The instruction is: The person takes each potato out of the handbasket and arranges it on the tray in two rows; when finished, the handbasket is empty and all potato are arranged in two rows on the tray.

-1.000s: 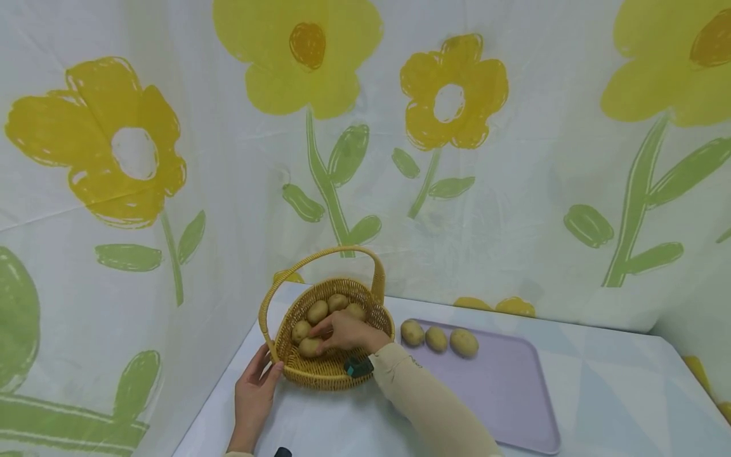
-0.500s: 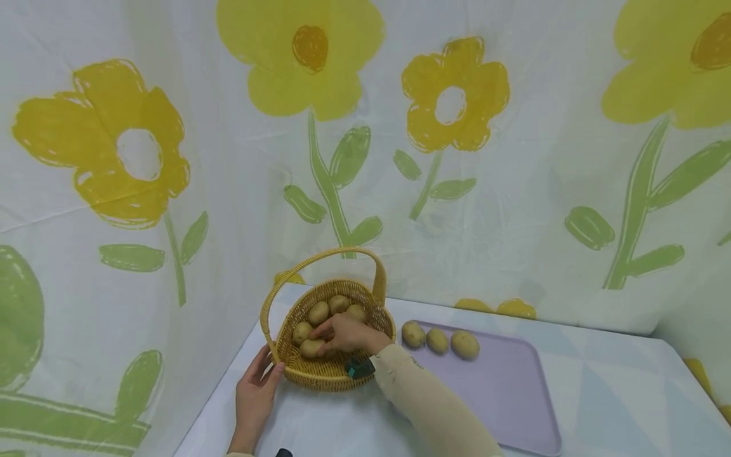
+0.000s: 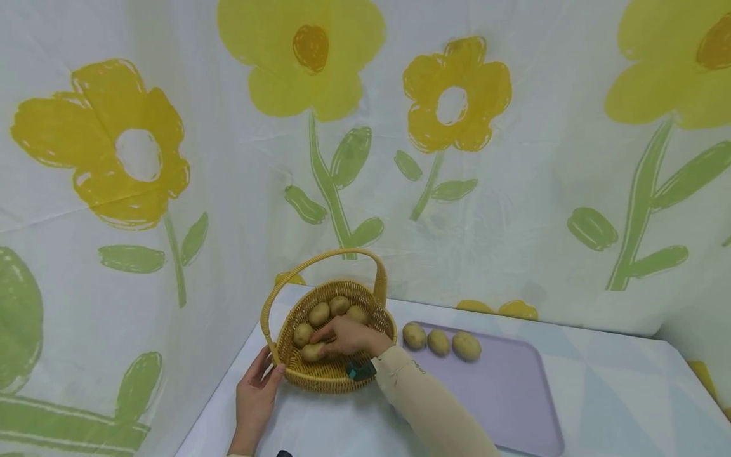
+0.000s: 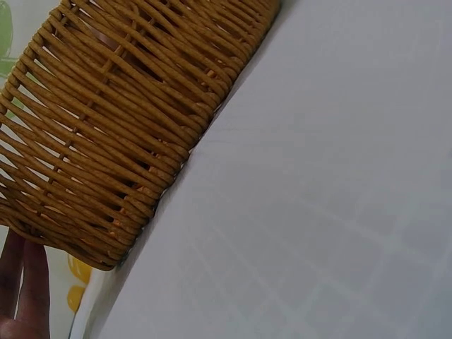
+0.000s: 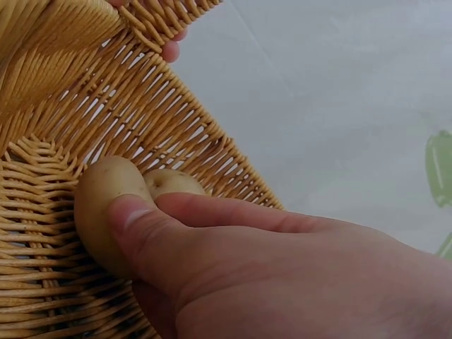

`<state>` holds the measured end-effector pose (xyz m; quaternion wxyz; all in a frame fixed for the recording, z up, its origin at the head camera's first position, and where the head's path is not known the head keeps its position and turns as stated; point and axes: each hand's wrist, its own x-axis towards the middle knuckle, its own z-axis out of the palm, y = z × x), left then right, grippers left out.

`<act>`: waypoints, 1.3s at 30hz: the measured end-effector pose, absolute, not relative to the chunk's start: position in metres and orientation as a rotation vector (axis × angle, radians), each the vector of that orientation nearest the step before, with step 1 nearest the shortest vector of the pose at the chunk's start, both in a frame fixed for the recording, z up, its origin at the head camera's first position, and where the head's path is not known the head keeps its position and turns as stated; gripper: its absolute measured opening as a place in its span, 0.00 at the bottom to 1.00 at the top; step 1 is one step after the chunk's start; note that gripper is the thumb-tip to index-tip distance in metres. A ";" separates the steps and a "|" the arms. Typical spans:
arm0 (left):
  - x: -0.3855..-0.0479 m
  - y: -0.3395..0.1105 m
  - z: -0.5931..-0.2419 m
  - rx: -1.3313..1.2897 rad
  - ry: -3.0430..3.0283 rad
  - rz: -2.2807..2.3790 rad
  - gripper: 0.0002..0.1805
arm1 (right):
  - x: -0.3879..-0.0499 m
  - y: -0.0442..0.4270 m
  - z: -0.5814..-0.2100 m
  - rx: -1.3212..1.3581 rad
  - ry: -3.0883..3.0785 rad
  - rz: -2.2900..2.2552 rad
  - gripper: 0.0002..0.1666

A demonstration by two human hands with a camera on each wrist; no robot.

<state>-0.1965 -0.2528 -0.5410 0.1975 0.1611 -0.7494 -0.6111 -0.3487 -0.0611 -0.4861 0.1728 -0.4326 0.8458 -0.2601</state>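
A wicker basket [image 3: 328, 383] with a tall arched handle [image 3: 320, 256] stands at the left of the table. Inside it lie several potatoes [image 3: 319, 313], mostly along the far and left sides. Reaching into the basket, my right hand [image 3: 348, 336] grips the front potato [image 5: 106, 212] between thumb and fingers, low by the woven bottom. A second potato [image 5: 173, 183] sits right behind it in the right wrist view. At the basket's left side my left hand [image 3: 255, 393] holds the rim near the handle's base, thumb in front. Its fingers [image 4: 32, 289] touch the outer weave in the left wrist view.
To the right lies a lilac tray [image 3: 502, 406] with three potatoes [image 3: 438, 343] along its back edge. My right sleeve [image 3: 434, 406] crosses the tray's left part. Flower-printed cloth [image 3: 514, 222] hangs close behind and left of the table.
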 end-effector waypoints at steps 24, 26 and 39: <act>-0.196 -0.253 -0.541 0.450 -2.101 -1.737 0.34 | -0.350 -0.059 -0.483 -1.185 2.379 -0.942 0.18; -0.196 -0.253 -0.540 0.443 -2.100 -1.741 0.34 | -0.351 -0.059 -0.483 -1.175 2.388 -0.973 0.18; -0.197 -0.252 -0.540 0.476 -2.142 -1.698 0.34 | -0.347 -0.055 -0.480 -1.101 2.400 -1.079 0.16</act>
